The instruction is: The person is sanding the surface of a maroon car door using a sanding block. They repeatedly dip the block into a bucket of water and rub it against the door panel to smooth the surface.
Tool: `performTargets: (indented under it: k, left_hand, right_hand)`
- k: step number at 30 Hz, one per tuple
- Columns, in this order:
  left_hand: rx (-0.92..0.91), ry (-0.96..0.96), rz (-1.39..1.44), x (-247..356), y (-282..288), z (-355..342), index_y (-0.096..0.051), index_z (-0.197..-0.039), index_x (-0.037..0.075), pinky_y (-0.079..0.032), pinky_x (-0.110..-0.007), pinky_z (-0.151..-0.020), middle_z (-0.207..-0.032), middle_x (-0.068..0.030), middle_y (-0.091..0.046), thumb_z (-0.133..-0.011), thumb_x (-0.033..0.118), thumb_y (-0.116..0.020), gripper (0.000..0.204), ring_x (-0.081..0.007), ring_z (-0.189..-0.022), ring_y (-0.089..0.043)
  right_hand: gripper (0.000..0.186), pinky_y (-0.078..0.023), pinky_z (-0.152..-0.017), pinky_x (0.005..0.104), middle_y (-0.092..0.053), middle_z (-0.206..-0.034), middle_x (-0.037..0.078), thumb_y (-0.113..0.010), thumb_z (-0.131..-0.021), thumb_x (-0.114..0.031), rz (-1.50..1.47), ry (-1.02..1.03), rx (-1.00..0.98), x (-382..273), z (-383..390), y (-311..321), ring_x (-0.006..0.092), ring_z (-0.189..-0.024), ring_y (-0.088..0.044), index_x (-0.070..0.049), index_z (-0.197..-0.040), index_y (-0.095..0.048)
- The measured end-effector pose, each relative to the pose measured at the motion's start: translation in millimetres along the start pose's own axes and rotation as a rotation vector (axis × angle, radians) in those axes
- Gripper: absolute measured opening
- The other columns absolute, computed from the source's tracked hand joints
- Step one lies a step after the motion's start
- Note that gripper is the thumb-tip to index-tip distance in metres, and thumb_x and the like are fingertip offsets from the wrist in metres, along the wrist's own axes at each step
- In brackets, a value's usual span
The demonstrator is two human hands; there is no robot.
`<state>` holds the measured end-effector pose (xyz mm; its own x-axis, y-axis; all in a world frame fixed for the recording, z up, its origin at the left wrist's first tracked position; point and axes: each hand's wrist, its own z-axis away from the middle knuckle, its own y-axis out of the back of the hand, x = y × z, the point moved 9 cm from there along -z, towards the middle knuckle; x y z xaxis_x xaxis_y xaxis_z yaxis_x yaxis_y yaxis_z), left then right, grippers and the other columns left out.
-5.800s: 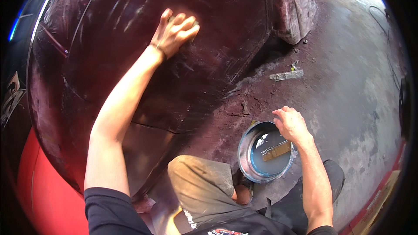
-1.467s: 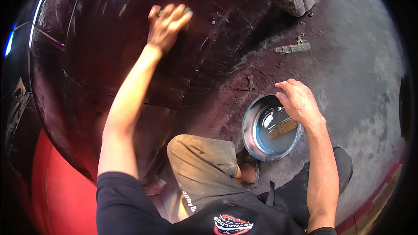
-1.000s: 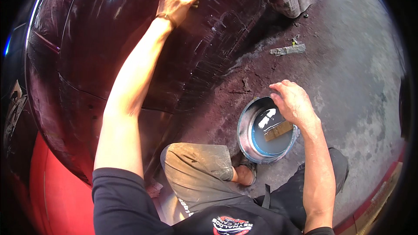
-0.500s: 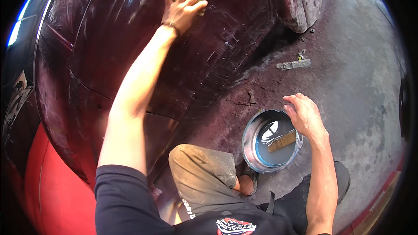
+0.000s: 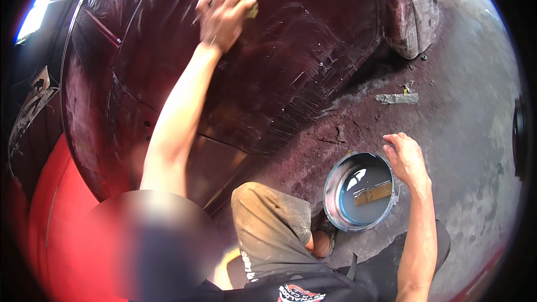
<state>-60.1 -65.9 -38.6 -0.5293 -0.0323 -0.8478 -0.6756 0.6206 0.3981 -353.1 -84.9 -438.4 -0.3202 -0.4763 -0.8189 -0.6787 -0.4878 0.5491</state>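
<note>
Up on the dark maroon car panel (image 5: 302, 0) is my left hand (image 5: 224, 19), slightly smeared by motion. Its fingers wrap over a yellowish sanding block (image 5: 253, 10), pressed flat to the wet, streaked paint; most of the block is hidden under the hand. My right hand (image 5: 406, 158) hangs loosely beside the far right rim of a round metal bucket (image 5: 331, 196). Its fingers are slightly bent and apart, with nothing in them. Inside the bucket, a tan block (image 5: 373, 193) lies in cloudy water.
A masked, paint-dusted wheel (image 5: 417, 17) is at the far right of the panel. Strips of masking tape (image 5: 397, 98) and crumbs of dirt lie on the grey concrete floor (image 5: 470, 151). A bright red panel (image 5: 61, 212) is at the left. My bent knee (image 5: 260, 204) is between car and bucket.
My left hand has shifted left across the panel with the sanding block. The whole view has swung a little, moving the bucket rightward and down in it. My right hand stays beside the bucket.
</note>
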Motion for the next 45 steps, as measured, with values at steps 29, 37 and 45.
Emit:
performTargets:
  k: [29,37,45]
  left_hand:
    - [-0.052,0.237,-0.154,-70.7,72.2,117.2,-0.074,-0.133,0.031,-0.032,-0.049,-0.114,-0.141,0.0063,-0.069,-0.080,0.015,-0.089,0.057,-0.0172,-0.128,-0.065]
    - [-0.091,0.009,-0.244,-46.9,-9.1,-66.2,-0.069,-0.135,0.031,-0.032,-0.058,-0.117,-0.141,0.0066,-0.068,-0.096,0.012,-0.072,0.044,-0.0198,-0.133,-0.062]
    - [-0.153,-0.040,-0.042,-23.1,41.8,71.8,-0.075,-0.134,0.027,-0.034,-0.049,-0.114,-0.146,0.0057,-0.067,-0.082,0.002,-0.081,0.058,-0.0166,-0.132,-0.062]
  right_hand:
    - [0.029,-0.057,-0.101,0.0492,-0.075,-0.114,0.017,-0.074,-0.098,-0.016,0.014,0.087,0.019,3.8,-11.4,-12.1,0.0384,-0.113,-0.072,-0.005,-0.125,-0.077]
    - [0.028,-0.057,-0.102,0.0489,-0.074,-0.115,0.017,-0.074,-0.100,-0.017,-0.025,0.047,0.033,-0.4,-14.0,-9.1,0.0378,-0.114,-0.072,-0.005,-0.125,-0.077]
    - [0.028,-0.057,-0.103,0.0496,-0.074,-0.117,0.016,-0.073,-0.101,-0.018,-0.006,0.053,0.032,3.1,-14.6,-9.3,0.0381,-0.115,-0.071,-0.008,-0.126,-0.078]
